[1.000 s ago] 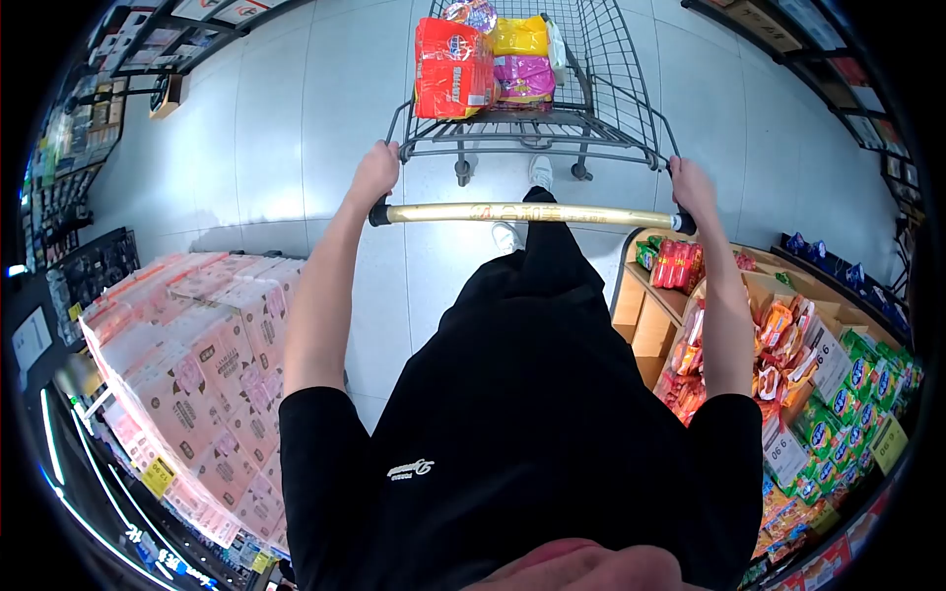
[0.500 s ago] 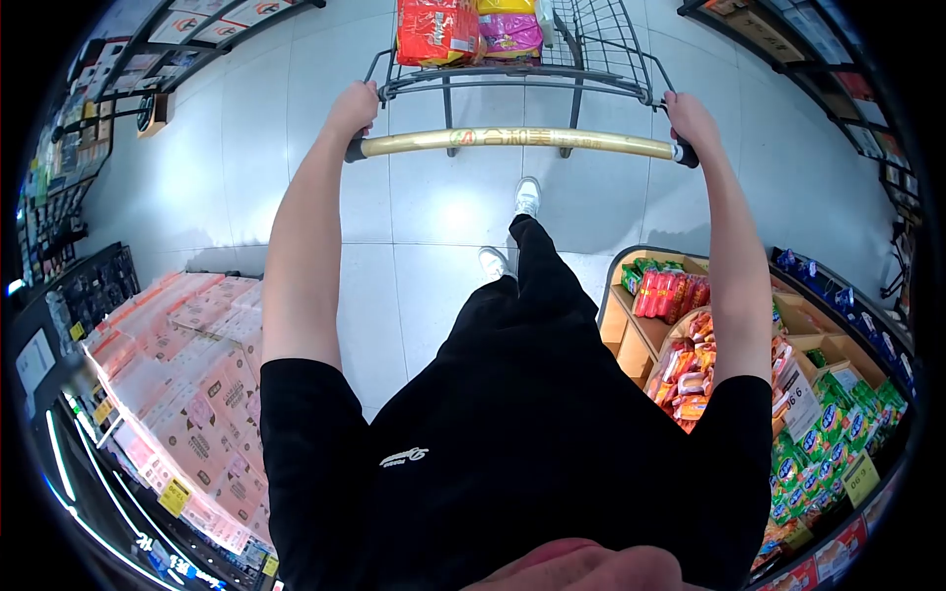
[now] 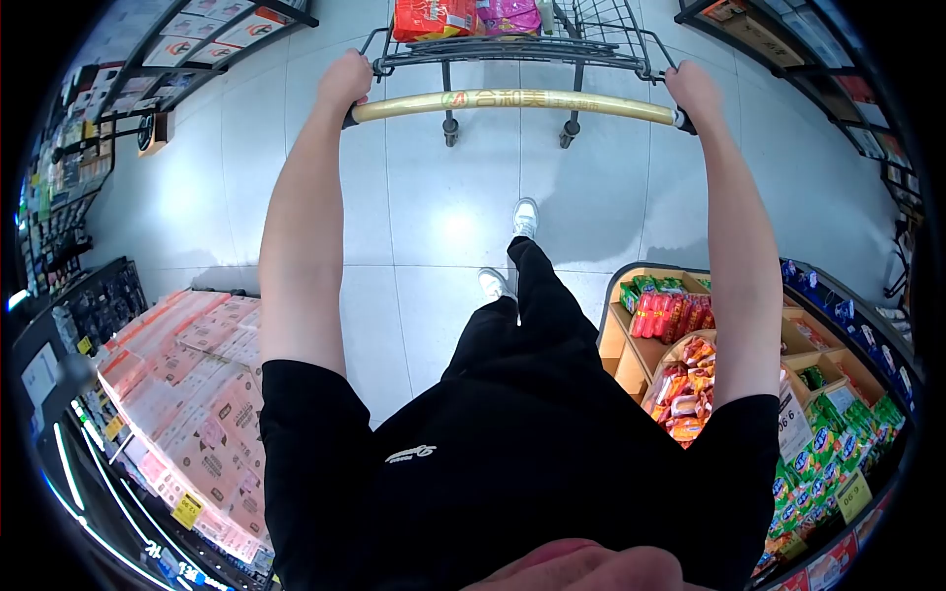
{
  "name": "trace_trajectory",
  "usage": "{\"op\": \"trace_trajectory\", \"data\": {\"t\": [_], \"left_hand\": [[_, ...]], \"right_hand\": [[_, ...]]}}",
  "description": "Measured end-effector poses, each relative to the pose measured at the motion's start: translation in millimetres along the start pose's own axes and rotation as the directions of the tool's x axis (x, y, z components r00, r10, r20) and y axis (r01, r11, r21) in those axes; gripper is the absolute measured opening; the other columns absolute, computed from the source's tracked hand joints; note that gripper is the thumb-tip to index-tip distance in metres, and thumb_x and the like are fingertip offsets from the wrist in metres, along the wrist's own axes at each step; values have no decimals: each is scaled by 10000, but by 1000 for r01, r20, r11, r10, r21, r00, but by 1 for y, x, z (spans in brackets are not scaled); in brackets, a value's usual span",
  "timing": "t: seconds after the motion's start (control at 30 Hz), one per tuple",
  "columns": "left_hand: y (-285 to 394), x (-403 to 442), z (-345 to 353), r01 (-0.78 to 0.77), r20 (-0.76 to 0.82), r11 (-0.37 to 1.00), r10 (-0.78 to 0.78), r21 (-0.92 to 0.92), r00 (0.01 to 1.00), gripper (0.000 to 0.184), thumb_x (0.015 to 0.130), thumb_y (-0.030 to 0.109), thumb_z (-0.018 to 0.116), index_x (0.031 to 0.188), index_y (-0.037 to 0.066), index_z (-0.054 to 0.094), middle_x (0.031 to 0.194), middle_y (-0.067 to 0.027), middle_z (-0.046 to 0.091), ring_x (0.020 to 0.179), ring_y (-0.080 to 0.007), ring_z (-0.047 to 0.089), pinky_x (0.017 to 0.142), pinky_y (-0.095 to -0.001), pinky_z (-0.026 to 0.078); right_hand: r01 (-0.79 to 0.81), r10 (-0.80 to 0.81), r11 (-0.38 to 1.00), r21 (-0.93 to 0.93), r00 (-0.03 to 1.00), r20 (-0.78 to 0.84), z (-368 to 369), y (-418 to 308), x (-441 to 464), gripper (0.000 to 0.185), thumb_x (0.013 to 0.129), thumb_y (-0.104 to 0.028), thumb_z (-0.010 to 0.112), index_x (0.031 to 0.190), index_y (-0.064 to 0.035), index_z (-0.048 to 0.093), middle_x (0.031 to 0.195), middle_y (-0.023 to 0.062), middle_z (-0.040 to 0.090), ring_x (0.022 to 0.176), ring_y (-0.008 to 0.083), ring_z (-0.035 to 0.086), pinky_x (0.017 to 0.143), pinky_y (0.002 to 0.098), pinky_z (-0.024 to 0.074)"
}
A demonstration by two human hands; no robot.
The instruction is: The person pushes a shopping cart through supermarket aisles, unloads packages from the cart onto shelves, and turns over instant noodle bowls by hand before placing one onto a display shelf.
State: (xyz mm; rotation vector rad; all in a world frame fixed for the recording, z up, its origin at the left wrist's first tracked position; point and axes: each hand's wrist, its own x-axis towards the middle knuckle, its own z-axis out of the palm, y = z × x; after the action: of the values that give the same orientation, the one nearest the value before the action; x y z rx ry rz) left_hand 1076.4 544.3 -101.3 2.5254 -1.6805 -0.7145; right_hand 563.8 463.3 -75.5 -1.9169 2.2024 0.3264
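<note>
A shopping cart (image 3: 512,54) with dark wire sides stands in front of me at the top of the view. Its curved gold push bar (image 3: 512,102) carries printed characters and has black ends. My left hand (image 3: 346,81) is closed around the side frame at the bar's left end. At the right end, my right hand (image 3: 694,91) is closed around the matching part. Inside the cart lie a red package (image 3: 434,20) and a purple package (image 3: 510,16), both cut off by the upper edge. Two rear casters (image 3: 450,131) show beneath the bar.
Stacked pink packages (image 3: 197,394) fill the left side. On the right, a wooden display (image 3: 631,364) holds red-wrapped sticks (image 3: 670,315), snacks and green packets (image 3: 828,443). Dark shelving racks (image 3: 222,49) flank the aisle. Pale floor tiles (image 3: 453,305) run under my white shoes (image 3: 525,219).
The cart, its bar and both hands have moved forward, higher in the view. Its rear casters now show. The displays have shifted slightly down in the view.
</note>
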Motion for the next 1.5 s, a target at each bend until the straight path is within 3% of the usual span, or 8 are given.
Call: {"op": "trace_trajectory", "data": {"t": [0.17,0.37,0.43,0.6,0.77,0.87,1.1,1.5], "left_hand": [[-5,-11,7,9,25,999,-8,-32,1000,312,1007,241,399,1048,-18,568,761,-175,702,607,-311,691,723,-445,546],[-27,-68,26,-6,-87,999,11,48,996,308,959,255,489,1117,8,585,1001,-245,686,920,-385,678,840,-488,523],[-39,-96,34,-125,-236,992,121,-4,964,334,929,260,544,1157,20,591,1121,-251,645,1066,-415,609,915,-493,495],[-42,-194,28,-523,-526,852,459,31,716,234,874,137,620,1087,41,627,1017,-164,655,935,-347,627,819,-463,480],[-37,-335,38,-531,-74,812,530,-243,845,240,839,178,676,1058,90,642,892,-108,673,830,-305,646,755,-418,501],[-48,-396,52,-702,-91,712,699,-11,710,237,814,217,708,1007,100,633,870,-107,672,786,-305,651,705,-425,510],[-69,-477,97,-540,40,842,539,10,841,182,775,220,726,814,98,597,690,-83,639,644,-302,644,585,-422,508],[-94,-555,131,-509,-50,860,507,-42,861,97,686,103,677,742,113,597,619,-66,596,571,-278,601,563,-400,492]], "right_hand": [[92,-92,996,-4,983,-160,-2,6,-30,304,917,-302,522,1059,-64,646,1077,157,696,987,370,664,841,494,518],[338,-290,940,33,850,-440,27,28,-84,149,868,-188,595,952,-68,621,915,139,672,844,352,653,737,476,522],[393,-326,919,35,806,-495,31,33,-110,131,861,-171,607,945,-72,622,889,129,663,815,343,647,711,470,513],[506,-415,862,9,717,-560,44,49,-184,99,858,-144,622,933,-80,620,865,105,649,790,310,636,707,446,476],[619,-509,784,55,690,-514,56,63,-288,114,870,-159,619,954,-81,619,873,74,641,859,275,623,817,425,430],[732,-624,676,79,626,-468,69,68,-355,136,865,-177,632,959,-79,621,854,67,626,853,268,611,797,406,435],[748,-721,646,154,664,-197,82,95,-459,202,783,-216,715,897,-86,611,828,65,615,811,266,606,749,387,439],[658,-605,751,59,721,-338,123,109,-531,160,727,-93,715,697,-94,558,665,47,566,631,244,591,591,366,469]]}}
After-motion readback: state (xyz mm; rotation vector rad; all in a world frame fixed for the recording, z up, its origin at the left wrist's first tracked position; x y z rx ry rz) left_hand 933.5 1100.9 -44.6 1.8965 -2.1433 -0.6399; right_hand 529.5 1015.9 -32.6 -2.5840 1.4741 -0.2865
